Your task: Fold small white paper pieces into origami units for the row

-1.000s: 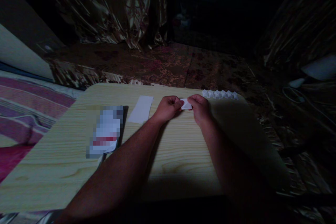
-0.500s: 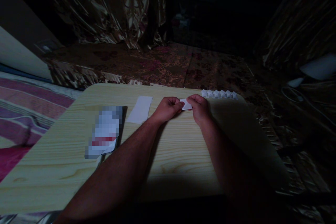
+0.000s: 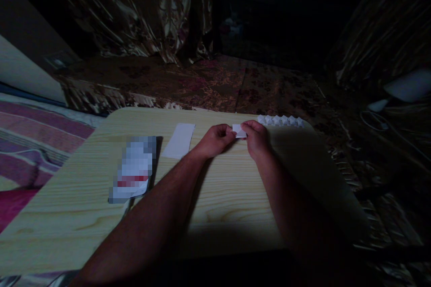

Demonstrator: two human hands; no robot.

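Between my two hands, above the far part of the wooden table, is a small folded piece of white paper (image 3: 239, 131). My left hand (image 3: 218, 139) pinches its left side between thumb and fingers. On the other side, my right hand (image 3: 256, 136) grips the right edge, its thumb lying over the paper. Past my right hand, a row of several small folded white paper stars (image 3: 276, 120) sits along the far edge. To the left of my left hand lies a flat white paper strip (image 3: 179, 140).
A phone-like device (image 3: 134, 168), its screen blurred out, rests on the left of the table (image 3: 232, 206) with a cable at its lower end. Striped bedding (image 3: 20, 121) borders the left side. Patterned curtains (image 3: 161, 9) hang beyond, and a white lamp-like object (image 3: 409, 86) stands at right.
The folded paper has turned slightly between my fingers and shows a squarer face with a crease. Both hands stay in nearly the same place.
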